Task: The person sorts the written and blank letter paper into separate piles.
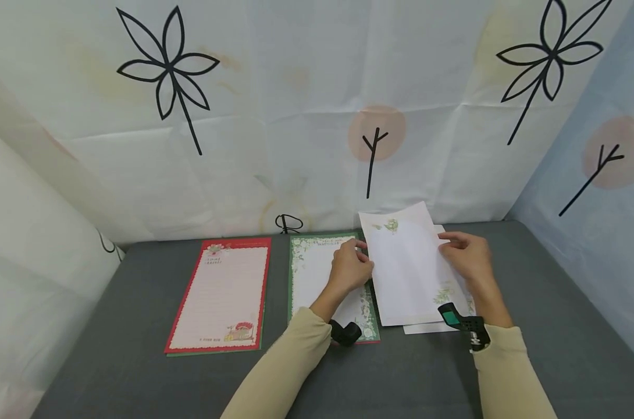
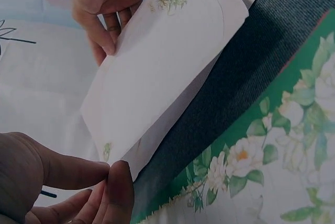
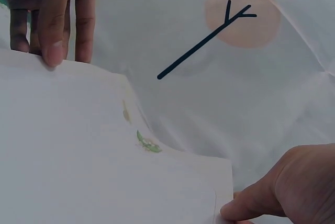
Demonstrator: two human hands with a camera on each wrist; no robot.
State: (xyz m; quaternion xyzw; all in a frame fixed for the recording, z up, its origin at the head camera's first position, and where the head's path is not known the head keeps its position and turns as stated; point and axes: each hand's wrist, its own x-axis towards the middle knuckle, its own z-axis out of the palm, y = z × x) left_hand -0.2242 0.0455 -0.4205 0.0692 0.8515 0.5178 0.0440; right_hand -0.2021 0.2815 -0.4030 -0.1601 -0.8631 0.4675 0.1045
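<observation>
A white sheet of paper with small green sprigs printed near its corners is held tilted, its top raised and slightly bowed. My left hand pinches its left edge between thumb and forefinger. On the opposite edge, my right hand holds the sheet between thumb and fingers. The left wrist view shows the left thumb and fingertip closed at the paper's edge. Another white sheet pokes out beneath the raised one. Below my left forearm lies a green-bordered floral sheet, partly covered by that hand.
Farther left on the dark grey table lies a red-bordered lined sheet, with a green edge showing under it. A pale fabric backdrop with line-drawn plants hangs directly behind the table. Bluish fabric borders the right side.
</observation>
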